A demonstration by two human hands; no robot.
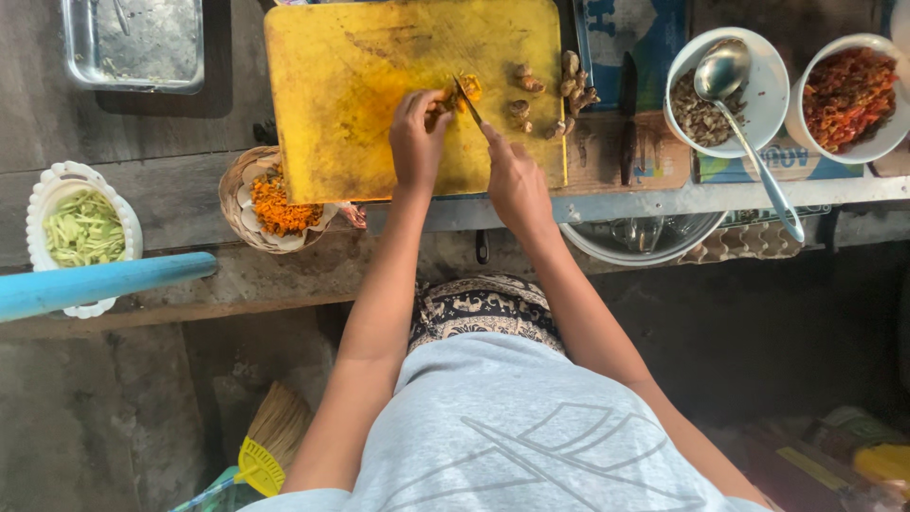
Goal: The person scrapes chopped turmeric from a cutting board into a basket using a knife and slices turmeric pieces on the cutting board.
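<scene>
A: Status on the turmeric root?

B: Mid-slice, on the yellow cutting board, near its right side. I judge it about half done: a basket of orange shreds sits at the board's lower left, several whole roots wait at the right edge.

A: Hands?

B: Left hand curled, fingertips pinning the root. Right hand closed around the knife, blade on the piece.

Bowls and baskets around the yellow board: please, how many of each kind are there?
White round bowls: 2
White scalloped bowl: 1
Woven basket: 1
Metal bowl below the table edge: 1
Total: 5
</scene>
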